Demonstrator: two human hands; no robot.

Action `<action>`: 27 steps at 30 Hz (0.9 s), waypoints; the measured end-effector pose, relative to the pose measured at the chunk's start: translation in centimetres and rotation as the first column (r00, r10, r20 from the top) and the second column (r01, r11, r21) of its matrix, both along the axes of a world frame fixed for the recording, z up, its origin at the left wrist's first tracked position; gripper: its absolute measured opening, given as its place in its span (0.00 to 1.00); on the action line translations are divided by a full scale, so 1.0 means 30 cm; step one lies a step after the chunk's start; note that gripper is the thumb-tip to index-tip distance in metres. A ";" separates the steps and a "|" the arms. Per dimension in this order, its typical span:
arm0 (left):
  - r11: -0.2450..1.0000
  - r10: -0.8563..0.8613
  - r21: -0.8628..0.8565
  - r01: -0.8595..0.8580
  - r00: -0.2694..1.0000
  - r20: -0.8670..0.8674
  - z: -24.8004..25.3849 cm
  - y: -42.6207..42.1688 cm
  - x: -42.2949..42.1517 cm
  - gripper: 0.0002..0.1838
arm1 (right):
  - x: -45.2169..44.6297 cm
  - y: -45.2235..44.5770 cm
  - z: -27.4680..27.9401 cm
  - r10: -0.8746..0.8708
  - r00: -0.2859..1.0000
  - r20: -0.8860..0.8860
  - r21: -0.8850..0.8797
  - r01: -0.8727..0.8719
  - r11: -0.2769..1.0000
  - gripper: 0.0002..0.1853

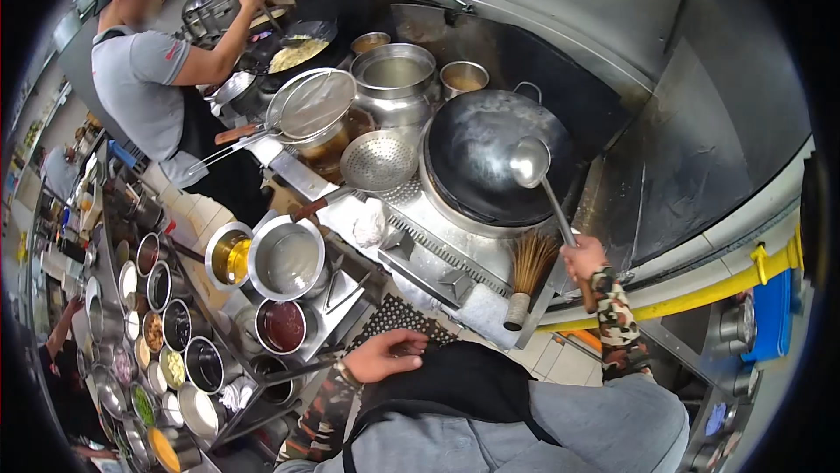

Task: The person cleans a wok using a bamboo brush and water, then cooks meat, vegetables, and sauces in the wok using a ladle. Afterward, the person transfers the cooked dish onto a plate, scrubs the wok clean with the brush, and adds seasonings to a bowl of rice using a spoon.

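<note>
My right hand is wrapped round the handle of a long steel ladle. The ladle's bowl is over the right side of a dark wok, which sits on the steel range; I cannot tell whether the two touch. Nothing shows inside the wok except a smeared sheen. Held low in front of my apron, my left hand has loosely curved fingers, apart from the thumb, and holds nothing. A bamboo wok brush stands bristles up, left of my right hand.
A perforated skimmer and mesh strainers lie left of the wok, before a large steel pot. Bowls of oil, clear liquid and red sauce stand nearer. A co-worker cooks at the far left.
</note>
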State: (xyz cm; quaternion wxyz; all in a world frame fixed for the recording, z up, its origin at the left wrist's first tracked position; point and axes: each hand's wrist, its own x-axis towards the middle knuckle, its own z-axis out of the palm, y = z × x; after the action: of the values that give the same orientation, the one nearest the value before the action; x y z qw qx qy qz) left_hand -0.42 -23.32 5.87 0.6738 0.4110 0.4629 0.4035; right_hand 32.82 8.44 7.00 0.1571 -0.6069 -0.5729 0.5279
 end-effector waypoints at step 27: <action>0.448 0.731 0.006 -0.894 0.363 -0.578 -0.186 -1.538 -0.064 0.25 | -1.432 -1.665 0.248 0.394 0.397 -0.829 -0.525 -0.797 -0.300 0.26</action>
State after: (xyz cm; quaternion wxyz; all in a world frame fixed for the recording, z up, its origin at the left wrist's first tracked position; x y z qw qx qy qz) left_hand -2.34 -69.46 0.28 0.2881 0.1001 0.8194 0.4854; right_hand -10.13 -41.50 14.45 -0.4651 -0.0546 -0.2943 0.8331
